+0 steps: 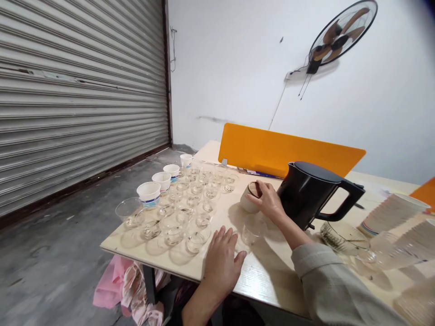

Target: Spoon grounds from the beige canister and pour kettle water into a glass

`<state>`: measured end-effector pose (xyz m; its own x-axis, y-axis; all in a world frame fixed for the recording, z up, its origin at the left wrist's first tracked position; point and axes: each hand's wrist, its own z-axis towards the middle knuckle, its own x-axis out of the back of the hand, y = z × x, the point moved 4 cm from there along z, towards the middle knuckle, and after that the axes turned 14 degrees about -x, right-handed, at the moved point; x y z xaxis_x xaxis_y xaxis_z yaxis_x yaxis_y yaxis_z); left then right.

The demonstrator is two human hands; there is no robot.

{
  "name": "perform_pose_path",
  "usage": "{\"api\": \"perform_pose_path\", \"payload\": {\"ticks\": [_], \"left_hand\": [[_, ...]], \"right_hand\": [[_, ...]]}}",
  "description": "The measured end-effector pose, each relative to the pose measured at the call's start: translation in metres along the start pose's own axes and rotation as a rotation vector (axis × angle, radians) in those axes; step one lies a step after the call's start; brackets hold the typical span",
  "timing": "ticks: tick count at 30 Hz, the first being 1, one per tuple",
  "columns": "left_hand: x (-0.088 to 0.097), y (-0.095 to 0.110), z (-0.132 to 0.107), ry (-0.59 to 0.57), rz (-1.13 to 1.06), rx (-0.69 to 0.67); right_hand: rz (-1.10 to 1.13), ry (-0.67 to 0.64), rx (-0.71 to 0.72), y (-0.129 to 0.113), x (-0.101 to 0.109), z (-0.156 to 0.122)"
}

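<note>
My right hand (267,200) grips a small white jar with a brown lid (249,199), which tilts toward the rows of glass cups. Its fingers rest across the lid. Just below that wrist stands a clear glass cup (253,233). A black electric kettle (314,194) stands close to the right of my right hand. My left hand (220,267) lies palm down near the table's front edge, fingers apart, holding nothing. Its fingertips are close to several small clear glass cups (195,242) set in rows on the pale wooden table (258,271).
Several white paper cups with blue bands (148,194) line the table's left side. Stacks of paper cups (390,215) and plastic cups (416,240) lie at the right. An orange divider (288,149) stands behind. A concrete floor and roller shutter (78,90) lie left.
</note>
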<state>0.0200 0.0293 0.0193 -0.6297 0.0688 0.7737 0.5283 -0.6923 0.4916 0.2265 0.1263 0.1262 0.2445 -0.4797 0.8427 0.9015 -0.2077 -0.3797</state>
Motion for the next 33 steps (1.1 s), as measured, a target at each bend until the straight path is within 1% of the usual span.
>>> {"api": "perform_pose_path", "payload": {"ticks": [2, 4, 6, 7, 9, 11, 13, 15, 17, 19, 21, 23, 25, 28, 33], "left_hand": [[0.0, 0.0, 0.0, 0.024, -0.006, -0.012], [0.0, 0.0, 0.0, 0.064, -0.018, -0.028], [0.002, -0.001, -0.002, 0.138, -0.05, -0.039], [0.004, -0.001, -0.004, 0.193, -0.076, -0.038], [0.01, -0.001, -0.01, 0.323, -0.144, -0.03], [0.016, 0.001, -0.018, 0.429, -0.231, -0.047], [0.021, 0.006, -0.026, 0.459, -0.316, -0.116], [0.024, 0.011, -0.033, 0.422, -0.379, -0.211], [0.024, 0.016, -0.038, 0.362, -0.402, -0.292], [0.023, 0.019, -0.039, 0.301, -0.397, -0.318], [0.019, 0.02, -0.037, 0.245, -0.38, -0.286], [0.014, 0.022, -0.033, 0.199, -0.362, -0.233], [0.008, 0.027, -0.028, 0.183, -0.36, -0.21], [0.001, 0.035, -0.022, 0.208, -0.382, -0.205], [-0.002, 0.041, -0.016, 0.243, -0.389, -0.193]], "right_hand": [[0.038, 0.088, 0.03, -0.003, 0.023, -0.009], [0.067, 0.189, 0.064, -0.005, 0.052, -0.025], [0.085, 0.287, 0.087, -0.005, 0.083, -0.048], [0.085, 0.324, 0.089, -0.004, 0.097, -0.062], [0.07, 0.34, 0.085, -0.001, 0.119, -0.091], [0.058, 0.3, 0.097, 0.002, 0.127, -0.119], [0.049, 0.229, 0.122, 0.005, 0.121, -0.145], [0.037, 0.152, 0.139, 0.008, 0.104, -0.167], [0.028, 0.085, 0.143, 0.008, 0.082, -0.182], [0.019, 0.034, 0.139, 0.006, 0.063, -0.191], [0.002, 0.012, 0.134, 0.001, 0.05, -0.194], [-0.024, 0.013, 0.136, -0.003, 0.045, -0.195], [-0.051, 0.02, 0.146, -0.007, 0.044, -0.194], [-0.064, 0.025, 0.176, -0.009, 0.045, -0.194], [0.024, 0.076, 0.24, -0.009, 0.042, -0.196]]}}
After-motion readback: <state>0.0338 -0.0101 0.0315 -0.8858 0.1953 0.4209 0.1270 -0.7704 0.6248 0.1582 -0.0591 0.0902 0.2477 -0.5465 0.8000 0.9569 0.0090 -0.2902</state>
